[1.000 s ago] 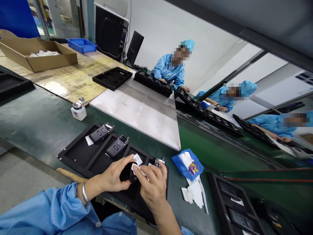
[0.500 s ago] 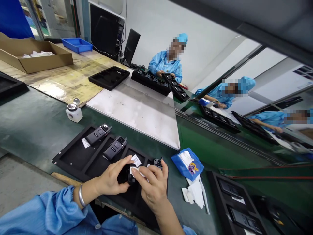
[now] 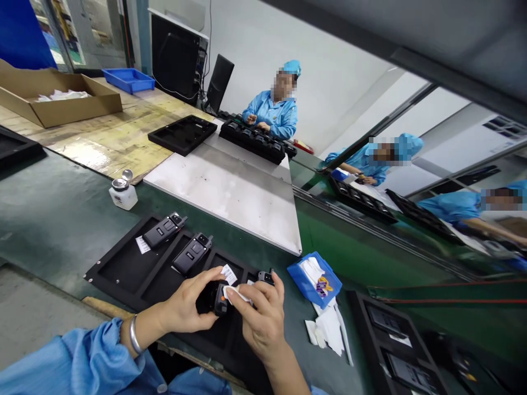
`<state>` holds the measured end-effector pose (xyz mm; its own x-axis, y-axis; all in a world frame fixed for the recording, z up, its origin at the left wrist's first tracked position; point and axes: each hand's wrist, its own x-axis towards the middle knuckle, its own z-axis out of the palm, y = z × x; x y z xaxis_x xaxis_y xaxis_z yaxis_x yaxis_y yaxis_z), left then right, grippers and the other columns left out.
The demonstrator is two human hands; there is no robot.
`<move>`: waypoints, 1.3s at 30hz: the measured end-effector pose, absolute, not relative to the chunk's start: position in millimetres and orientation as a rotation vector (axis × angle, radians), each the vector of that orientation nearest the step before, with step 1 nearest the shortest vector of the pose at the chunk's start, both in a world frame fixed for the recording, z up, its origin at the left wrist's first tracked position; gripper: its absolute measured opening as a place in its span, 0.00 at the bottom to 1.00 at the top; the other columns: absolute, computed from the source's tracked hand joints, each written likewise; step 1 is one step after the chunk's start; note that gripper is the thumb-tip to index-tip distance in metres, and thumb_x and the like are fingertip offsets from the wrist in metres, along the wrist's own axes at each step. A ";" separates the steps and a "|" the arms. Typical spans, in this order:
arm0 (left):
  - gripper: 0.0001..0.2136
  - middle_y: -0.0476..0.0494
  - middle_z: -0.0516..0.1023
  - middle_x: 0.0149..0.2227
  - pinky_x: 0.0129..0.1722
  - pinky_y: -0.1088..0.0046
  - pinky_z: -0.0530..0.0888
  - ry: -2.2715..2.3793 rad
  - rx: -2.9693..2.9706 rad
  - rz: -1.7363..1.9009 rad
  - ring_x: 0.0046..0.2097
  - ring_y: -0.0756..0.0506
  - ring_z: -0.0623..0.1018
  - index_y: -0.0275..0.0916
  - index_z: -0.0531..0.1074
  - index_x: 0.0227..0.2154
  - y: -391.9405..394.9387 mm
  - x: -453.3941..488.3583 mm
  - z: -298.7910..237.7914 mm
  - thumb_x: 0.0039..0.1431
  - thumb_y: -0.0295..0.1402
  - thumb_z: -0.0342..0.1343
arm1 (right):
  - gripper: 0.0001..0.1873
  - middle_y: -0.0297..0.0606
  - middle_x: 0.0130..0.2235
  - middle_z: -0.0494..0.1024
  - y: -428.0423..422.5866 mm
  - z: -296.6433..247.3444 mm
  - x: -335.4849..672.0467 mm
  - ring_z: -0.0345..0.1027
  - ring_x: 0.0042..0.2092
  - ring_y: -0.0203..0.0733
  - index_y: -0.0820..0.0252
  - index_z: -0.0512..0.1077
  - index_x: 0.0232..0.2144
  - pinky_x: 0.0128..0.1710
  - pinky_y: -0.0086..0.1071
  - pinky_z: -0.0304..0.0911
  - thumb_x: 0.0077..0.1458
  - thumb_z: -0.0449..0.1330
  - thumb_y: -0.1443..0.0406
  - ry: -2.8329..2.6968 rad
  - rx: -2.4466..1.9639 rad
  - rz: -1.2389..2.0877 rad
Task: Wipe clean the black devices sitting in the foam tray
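My left hand (image 3: 191, 304) grips a black walkie-talkie (image 3: 221, 305) between thumb and fingers, above a black compartment tray (image 3: 123, 260). An orange spot shows on the end turned toward me. My right hand (image 3: 263, 315) pinches a white cloth (image 3: 236, 293) against that radio's side. Two more radios lie in the tray's left compartments: one at the far left (image 3: 164, 230) and one beside it (image 3: 192, 253). Another radio (image 3: 267, 276) at the right is partly hidden behind my right fingers. White printed labels (image 3: 143, 244) lie in the compartments.
A white dispenser bottle (image 3: 123, 195) with its lid up stands behind the tray. To the right are a blue bin (image 3: 300, 282), white scraps (image 3: 329, 329) and another black tray (image 3: 389, 359). A white board (image 3: 230, 192) lies ahead; co-workers (image 3: 274, 112) sit farther along the line.
The radio in my left hand has turned slightly, so its orange spot now shows. The cloth has shifted a little on it. Across the line, a co-worker has lowered a tilted tray.
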<state>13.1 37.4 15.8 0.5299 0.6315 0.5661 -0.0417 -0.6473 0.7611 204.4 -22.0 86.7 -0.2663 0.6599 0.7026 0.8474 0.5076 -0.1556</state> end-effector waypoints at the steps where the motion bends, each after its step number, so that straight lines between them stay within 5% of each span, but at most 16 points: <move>1: 0.44 0.35 0.73 0.57 0.58 0.58 0.74 0.476 2.023 1.135 0.57 0.39 0.75 0.41 0.48 0.68 37.5 13.2 15.8 0.48 0.24 0.59 | 0.16 0.31 0.36 0.78 -22.9 86.4 204.6 0.62 0.40 0.37 0.52 0.78 0.42 0.64 0.54 0.44 0.62 0.55 0.74 -2.010 -1.233 -0.313; 39: 0.43 0.35 0.72 0.58 0.58 0.56 0.74 0.493 2.070 1.128 0.58 0.37 0.74 0.40 0.50 0.68 34.9 12.2 10.4 0.47 0.23 0.59 | 0.15 0.30 0.36 0.78 -18.7 89.0 201.7 0.63 0.40 0.37 0.51 0.78 0.39 0.65 0.60 0.38 0.61 0.56 0.74 -1.989 -1.228 -0.306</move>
